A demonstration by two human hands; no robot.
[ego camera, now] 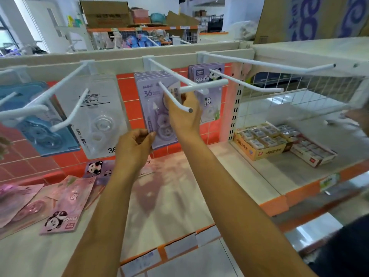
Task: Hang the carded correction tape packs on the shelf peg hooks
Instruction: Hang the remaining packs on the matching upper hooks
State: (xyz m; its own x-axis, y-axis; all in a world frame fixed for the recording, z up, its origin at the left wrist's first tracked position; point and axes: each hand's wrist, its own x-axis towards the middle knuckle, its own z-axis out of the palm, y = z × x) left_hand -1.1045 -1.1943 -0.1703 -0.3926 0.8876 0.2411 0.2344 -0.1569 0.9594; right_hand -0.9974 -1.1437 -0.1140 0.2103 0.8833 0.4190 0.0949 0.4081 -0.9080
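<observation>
Right hand (184,114): fingers closed on the upper part of a purple correction tape pack (157,108).
Left hand (135,143): pinching that pack's lower left edge.
Pack: front of a stack hanging on the middle peg hook (175,100).
Right: panda packs (205,76) on the next hook.
Left: clear pack (97,116), blue pack (40,124).
Near shelf (169,196): pink panda packs (60,208) lying loose.

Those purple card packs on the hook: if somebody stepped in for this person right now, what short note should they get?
Left hand: pinching the bottom corner of the front purple pack.
Right hand: gripping that pack's upper right side, by the middle peg hook.
Done: a purple stack hangs on that hook; blue packs, clear packs and panda packs hang on neighbouring hooks.
Left: pink panda packs lie loose on the shelf, unhung.
</observation>
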